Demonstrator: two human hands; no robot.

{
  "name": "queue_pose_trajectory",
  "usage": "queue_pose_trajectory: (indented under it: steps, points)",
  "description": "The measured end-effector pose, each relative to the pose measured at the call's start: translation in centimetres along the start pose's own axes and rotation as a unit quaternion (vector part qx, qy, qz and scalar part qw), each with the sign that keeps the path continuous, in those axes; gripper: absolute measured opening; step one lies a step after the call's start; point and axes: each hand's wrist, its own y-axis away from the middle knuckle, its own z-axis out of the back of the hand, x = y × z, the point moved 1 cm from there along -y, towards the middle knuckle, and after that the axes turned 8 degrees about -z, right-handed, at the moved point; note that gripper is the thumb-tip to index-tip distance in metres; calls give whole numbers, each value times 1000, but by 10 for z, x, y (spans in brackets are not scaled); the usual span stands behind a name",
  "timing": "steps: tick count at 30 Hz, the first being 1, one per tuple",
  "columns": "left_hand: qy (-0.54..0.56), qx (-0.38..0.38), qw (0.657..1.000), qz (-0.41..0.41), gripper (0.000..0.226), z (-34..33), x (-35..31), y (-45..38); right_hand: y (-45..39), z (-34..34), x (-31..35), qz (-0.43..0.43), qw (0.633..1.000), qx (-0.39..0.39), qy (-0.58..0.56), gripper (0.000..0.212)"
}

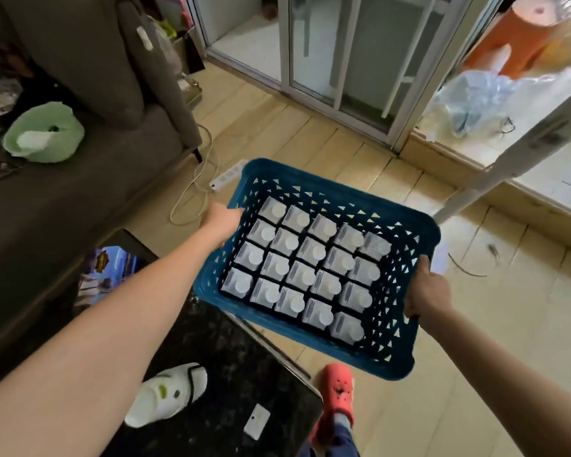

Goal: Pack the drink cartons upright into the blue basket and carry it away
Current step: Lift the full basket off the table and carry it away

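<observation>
I hold the blue basket of upright drink cartons between my hands, left hand clamped on its left short wall, right hand on its right, long axis crosswise.

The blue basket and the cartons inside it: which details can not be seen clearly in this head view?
- Print on the drink cartons: too small and blurred to read.
- Underside of the blue basket: hidden by its own walls and load.
- Fingers of the left hand and right hand: curled round the basket's ends, so mostly hidden.
- Person's other foot: only one red clog shows, beside the dark table.
</observation>
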Motion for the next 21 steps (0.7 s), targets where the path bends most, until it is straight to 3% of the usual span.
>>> queue_pose_trajectory:
  steps: [2,7,10,21]
  points:
    - [6,8,1000,8,50,-26,19,-26,-29,-26,-18,-13,1000,-12,14,63]
    - [7,7,999,39,43,-90,66,-78,-104,-81,-74,-47,999,-15,-15,57]
    - [-26,19,999,37,26,-124,95,-106,-141,-110,-105,-65,997,2,-32,59]
    - [-87,20,995,38,34,-210,183,-175,-227,-194,-192,-130,991,-24,-14,64]
